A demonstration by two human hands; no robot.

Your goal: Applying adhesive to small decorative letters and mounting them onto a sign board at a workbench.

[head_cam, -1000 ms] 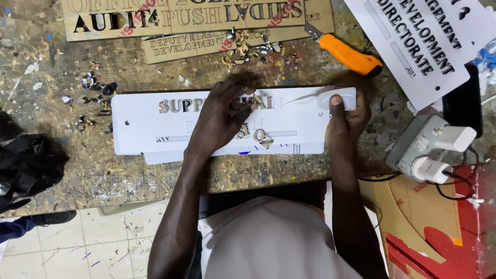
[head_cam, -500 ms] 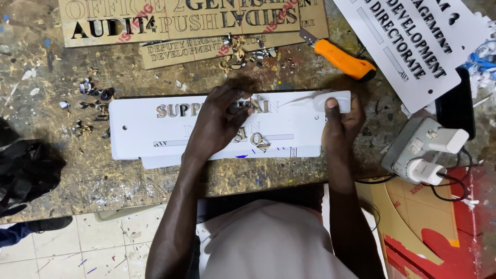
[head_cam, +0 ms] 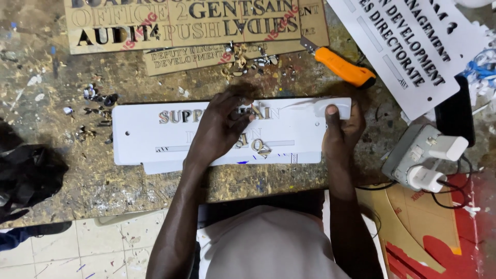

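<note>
Your left hand (head_cam: pixel 222 126) lies flat on the middle of the white sign plate (head_cam: pixel 150 135), its fingers (head_cam: pixel 243 114) spread and pressing on the row of shiny cut-out letters (head_cam: pixel 178 116) stuck along the plate's upper half; it grips nothing. Your right hand (head_cam: pixel 342 126) clamps the plate's right end, thumb on top, the other fingers curled under the edge. The plate lies lengthwise on the scuffed wooden table (head_cam: pixel 51 181), just in front of your body, with a few loose letters (head_cam: pixel 261 147) resting on it near your left wrist.

Beyond the plate, an orange utility knife (head_cam: pixel 343 67) lies well apart from both hands. Brown lettered stencil sheets (head_cam: pixel 181 23) sit at the table's far edge, with small offcut scraps (head_cam: pixel 95 95) scattered to the left of the plate. A second white lettered sign (head_cam: pixel 408 49) lies tilted at the far right, and a grey power strip with white plugs (head_cam: pixel 421 157) sits near your right hand.
</note>
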